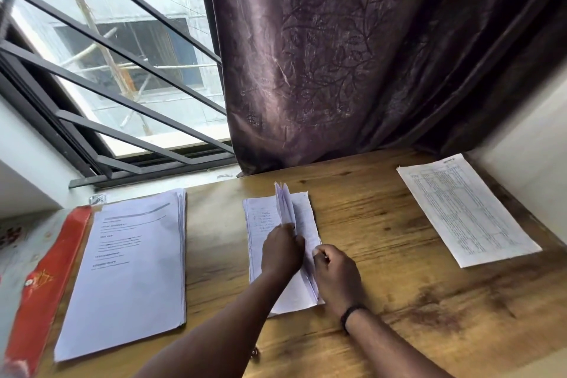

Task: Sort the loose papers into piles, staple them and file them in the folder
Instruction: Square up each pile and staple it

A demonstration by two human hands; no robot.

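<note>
No writing on any sheet can be read: the thick white stack of printed papers (pixel 125 273) at nine o'clock shows only blurred lines, and the white sheet with a fine printed table (pixel 466 209) at two o'clock is too small to make out. The stack lies on a glossy red plastic folder (pixel 43 282) (a snap button shows on its flap). At the centre of the knotty wooden desk (pixel 383 301) lies a white pile of handwritten papers (pixel 260 218), several sheets standing on edge. The left hand (pixel 282 250) presses flat beside the raised sheets; the right hand (pixel 336 276), a black band on its wrist, curls round their near edge. Behind hang a sheeny purple leaf-embossed curtain (pixel 352 55) and a dark barred window (pixel 107 71).
</note>
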